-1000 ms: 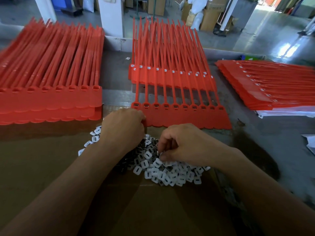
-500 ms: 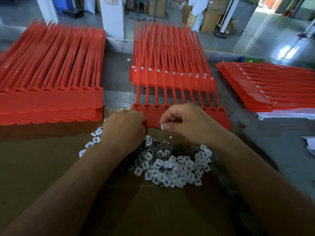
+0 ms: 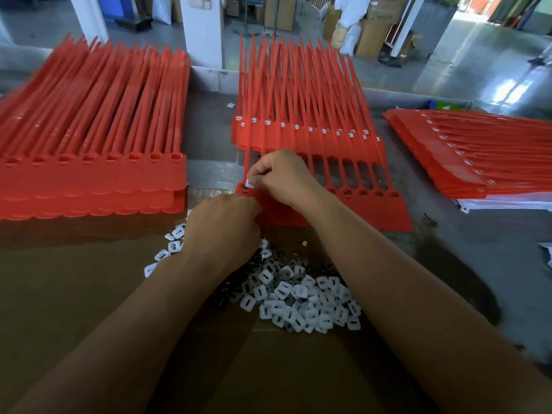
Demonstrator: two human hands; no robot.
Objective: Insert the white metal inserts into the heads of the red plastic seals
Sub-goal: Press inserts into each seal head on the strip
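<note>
A strip of joined red plastic seals (image 3: 373,210) lies straight ahead, its row of heads facing me. My right hand (image 3: 283,177) pinches one white insert (image 3: 248,183) and holds it right over the leftmost head (image 3: 243,188). My left hand (image 3: 224,228) rests at the near left edge of that strip with fingers curled; what it holds is hidden. A heap of white metal inserts (image 3: 298,297) lies on brown cardboard (image 3: 74,294) just below both hands.
A thick stack of red seals (image 3: 89,174) fills the left. Seals with white inserts in their heads (image 3: 298,130) lie behind the strip, and another stack (image 3: 478,156) sits at the right. Grey tabletop (image 3: 466,264) shows at the right.
My right hand picked an insert from the heap, lifted away from me and swung left to the leftmost seal head. My left hand stayed at the strip's near edge.
</note>
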